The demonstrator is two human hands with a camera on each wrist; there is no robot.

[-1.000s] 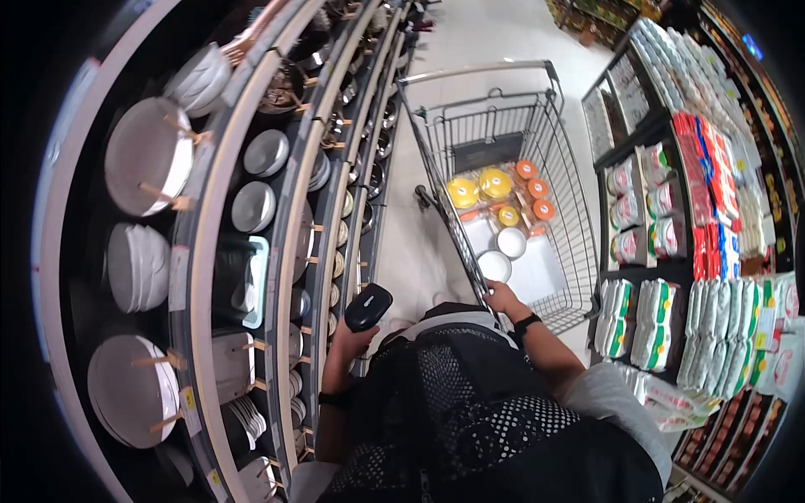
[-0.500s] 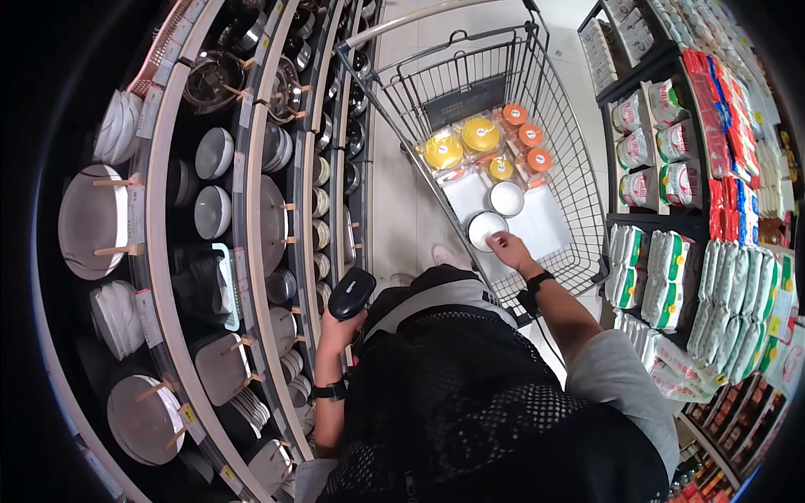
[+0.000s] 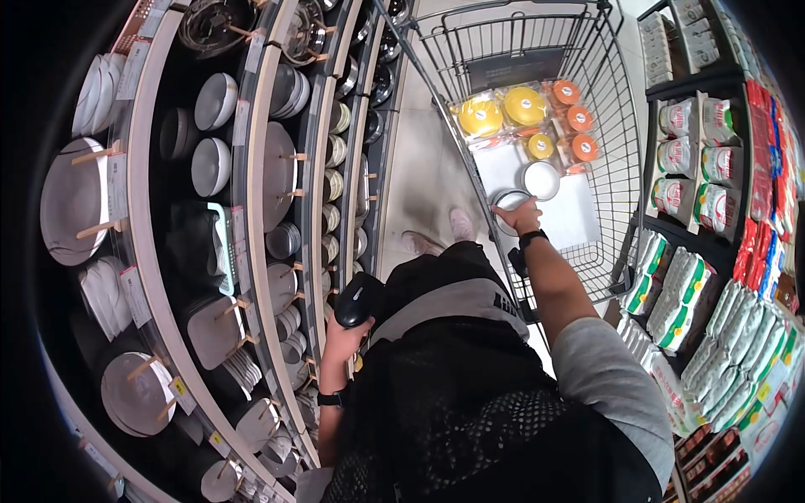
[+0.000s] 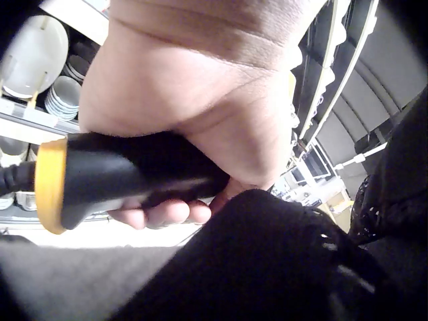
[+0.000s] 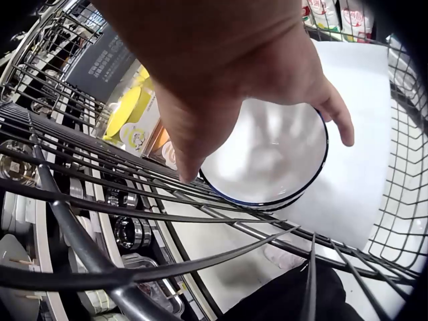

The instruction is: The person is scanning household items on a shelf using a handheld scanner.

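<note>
Moved over glossy round bowl (image 5: 267, 157), right hand (image 5: 227, 60) spreads; left hand (image 4: 194, 93) grips black scanner (image 4: 120, 175).

Inside the one wire trolley (image 3: 627, 168): two white bowls (image 3: 541, 179), three orange lids (image 3: 579, 118), three yellow lids (image 3: 526, 106). Beside the trolley, one black scanner (image 3: 355, 300).

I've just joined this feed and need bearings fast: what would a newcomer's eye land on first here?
First, the right hand spread over a white bowl inside the wire shopping cart, near packs with yellow and orange lids. Next, the left hand gripping a black scanner by the person's chest, and the shelves of plates and bowls along the left.
</note>
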